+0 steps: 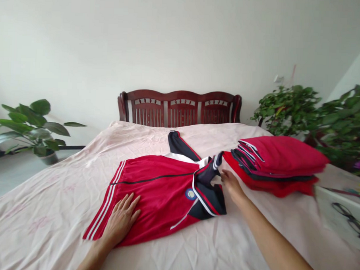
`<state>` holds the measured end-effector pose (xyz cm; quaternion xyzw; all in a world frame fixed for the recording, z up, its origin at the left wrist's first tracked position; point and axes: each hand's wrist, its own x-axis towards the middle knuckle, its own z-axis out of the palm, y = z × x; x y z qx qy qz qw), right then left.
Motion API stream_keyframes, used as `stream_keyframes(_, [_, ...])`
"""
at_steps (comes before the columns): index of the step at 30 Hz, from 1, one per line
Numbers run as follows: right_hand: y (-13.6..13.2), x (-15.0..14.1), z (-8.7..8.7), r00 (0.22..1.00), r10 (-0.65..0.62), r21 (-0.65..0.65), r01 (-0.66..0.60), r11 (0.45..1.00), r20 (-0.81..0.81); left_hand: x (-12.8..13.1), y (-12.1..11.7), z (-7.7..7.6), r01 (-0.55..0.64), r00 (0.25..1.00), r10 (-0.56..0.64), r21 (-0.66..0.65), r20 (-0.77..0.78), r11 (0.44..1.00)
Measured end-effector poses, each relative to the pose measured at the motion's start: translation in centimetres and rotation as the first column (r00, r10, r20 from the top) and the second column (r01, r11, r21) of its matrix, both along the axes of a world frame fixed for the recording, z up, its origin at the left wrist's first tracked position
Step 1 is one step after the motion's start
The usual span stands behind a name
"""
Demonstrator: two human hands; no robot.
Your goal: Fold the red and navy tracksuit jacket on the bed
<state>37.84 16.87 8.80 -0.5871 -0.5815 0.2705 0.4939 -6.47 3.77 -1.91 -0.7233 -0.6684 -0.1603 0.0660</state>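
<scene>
A red zip jacket with navy sleeves, white trim and a round blue badge lies front up across the bed. Its striped hem faces left and its collar end faces right. My left hand rests flat on the jacket near the hem, fingers spread. The far sleeve stretches away toward the headboard. The near sleeve is folded back over the jacket's front, its striped cuff pointing up. At that cuff, my right hand has its fingers curled together on the sleeve's edge; the fingertips are partly hidden.
A stack of folded red and navy clothes sits right of the jacket. Glasses lie on a pale surface at far right. The pink bedsheet is wrinkled. Beyond are a wooden headboard and potted plants.
</scene>
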Motion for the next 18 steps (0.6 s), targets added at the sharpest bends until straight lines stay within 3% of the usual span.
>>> stream_keyframes(3, [-2.7, 1.5, -4.1, 1.000, -0.015, -0.083, 0.015, 0.996, 0.004, -0.3, -0.3, 0.0, 0.007, 0.997, -0.012, 0.066, 0.076, 0.998])
stream_keyframes(5, [-5.4, 2.1, -5.7, 0.999, 0.012, -0.144, -0.007, 0.989, 0.036, -0.6, -1.0, 0.5, 0.025, 0.989, -0.045, 0.143, 0.140, 0.989])
stream_keyframes(8, [-8.6, 2.0, -6.3, 0.970, 0.075, -0.201, -0.027, 0.979, 0.233, -1.7, -2.9, 1.7, 0.016, 0.977, -0.063, 0.221, 0.205, 0.975])
stream_keyframes(10, [-9.5, 1.5, -6.1, 0.899, 0.088, -0.130, -0.035, 0.991, 0.429, -3.0, -4.6, 2.3, -0.071, 0.977, 0.024, 0.216, 0.210, 0.974])
stream_keyframes(13, [-9.5, 0.5, -6.1, 0.817, 0.070, 0.038, -0.112, 0.993, 0.572, -5.6, -6.7, 2.2, -0.297, 0.938, 0.266, 0.123, 0.223, 0.947])
stream_keyframes(15, [-9.0, 0.1, -6.6, 0.839, 0.078, 0.091, -0.150, 0.985, 0.538, -7.2, -7.7, 1.6, -0.408, 0.872, 0.391, -0.002, 0.296, 0.913])
stream_keyframes(18, [-8.6, 0.6, -7.9, 0.903, 0.082, 0.075, -0.125, 0.989, 0.421, -9.0, -8.4, 0.5, -0.412, 0.799, 0.437, -0.153, 0.413, 0.898])
